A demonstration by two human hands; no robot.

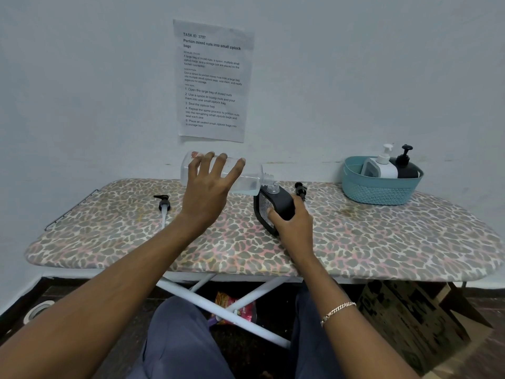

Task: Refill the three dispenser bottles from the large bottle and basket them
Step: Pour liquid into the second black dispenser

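Clear large bottle is hanging tipped sideways above the ironing board, L hand fingers grasping it from above; its neck is sitting at the open mouth of the black dispenser btl, which R hand fingers are gripping, tilted, on the board; a pump head is lying left of L hand, another pump head just behind R hand; teal basket at far right is holding a white btl & a 2nd black btl, both w/ pumps on.

Ironing board, leopard-print cover. At ten o'clock: black pump head with pale tube, lying flat. Near centre: dark dispenser bottle, tilted. At one o'clock, just beside it: second pump. At two o'clock: teal basket.
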